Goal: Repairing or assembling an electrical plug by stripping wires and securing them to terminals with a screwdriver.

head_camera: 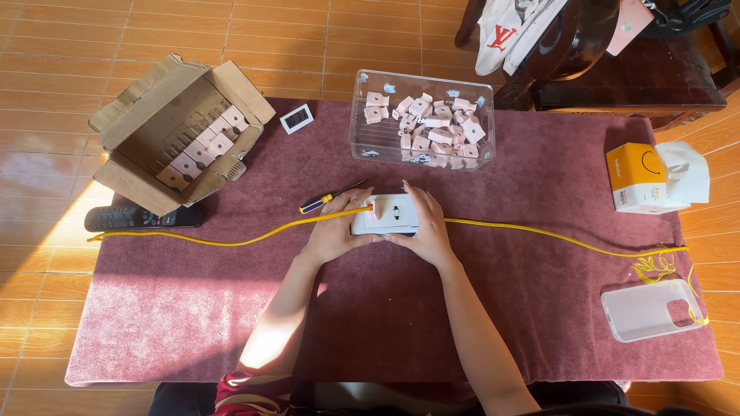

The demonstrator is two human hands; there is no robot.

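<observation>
Both hands met at the middle of the maroon table cover (385,323), grasping a white wall socket plate (388,215). The left hand (337,231) clasped its left end, fingers curled over a pale pink insert; the right hand (426,227) gripped the right end. A yellow cord (231,240) ran across the cover, passing behind the plate. A screwdriver (330,198) with a blue and yellow handle lay just beside the left hand. Behind stood a clear plastic box (422,115) of pink inserts, and at far left an open brown cardboard carton (179,131) holding more. An orange and white tissue box (638,179) sat at the right edge, a clear phone case (651,310) nearer, a black remote (142,216) at left
</observation>
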